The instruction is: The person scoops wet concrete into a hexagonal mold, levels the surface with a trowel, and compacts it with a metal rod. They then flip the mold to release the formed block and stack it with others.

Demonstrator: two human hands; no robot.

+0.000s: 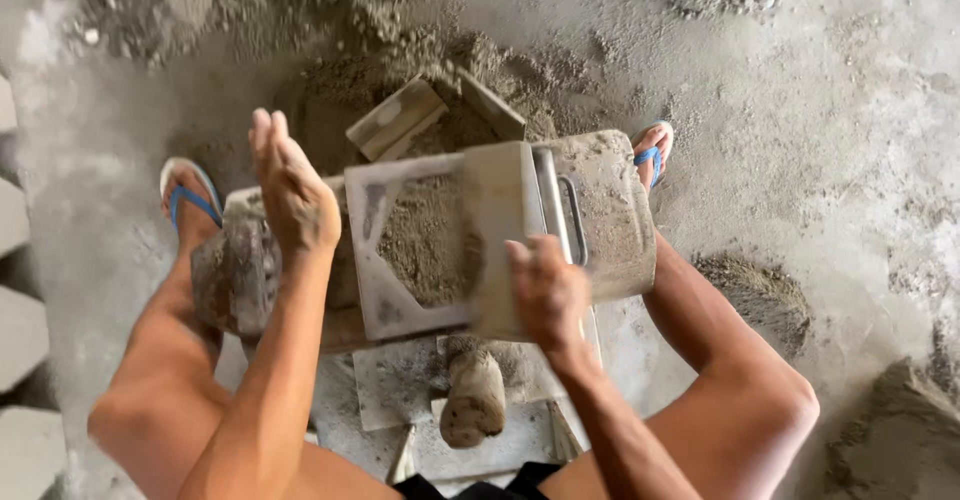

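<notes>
Your left hand hangs open and flat, fingers together, edge-on above the left rim of the grey metal mould, which sits on the floor between your feet, half full of damp sand mix. Bring that palm down level and press evenly into the mould's corners. Your right hand is curled around the mould's right wall beside the handle; hold the box steady with it.

Even daylight, soft shadows under legs, slight motion blur, wide-angle edges.
</notes>
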